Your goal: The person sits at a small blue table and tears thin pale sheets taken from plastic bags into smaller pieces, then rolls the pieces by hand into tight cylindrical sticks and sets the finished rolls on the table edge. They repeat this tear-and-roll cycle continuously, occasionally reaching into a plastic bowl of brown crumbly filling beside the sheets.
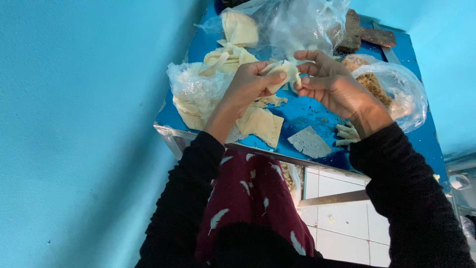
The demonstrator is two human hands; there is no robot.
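Above the blue counter (307,111) both hands, left (250,82) and right (329,82), pinch one dough wrapper (283,72) between their fingertips, folding it shut, it seems. Sealing the edges looks like the next need, calling for firm, even pinches. Whether filling sits inside is hidden by the fingers; the bag (396,89) beside the right wrist blurs its contents.

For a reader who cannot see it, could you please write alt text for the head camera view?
Seen from above, a person's left hand and right hand pinch a small piece of pale dough together over a blue table. Flat dough squares, clear plastic bags of dough and a bag of brown filling lie around them.
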